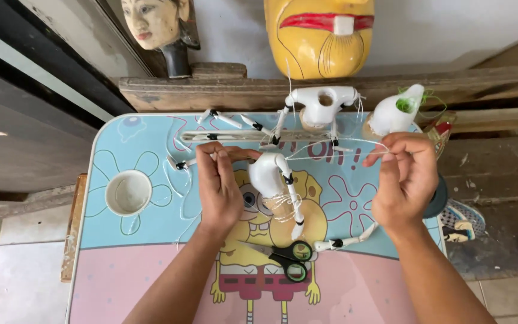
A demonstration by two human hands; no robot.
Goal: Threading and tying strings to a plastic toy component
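Above the cartoon-printed table (151, 264), left hand (218, 186) closed on a white puppet torso (269, 174); right hand (407, 177) pinches a taut white thread (331, 146); scissors (286, 257) below.

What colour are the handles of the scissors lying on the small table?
The scissors have black handles with green inner rings, seen in the head view.

No packages, labels, signs or screens.
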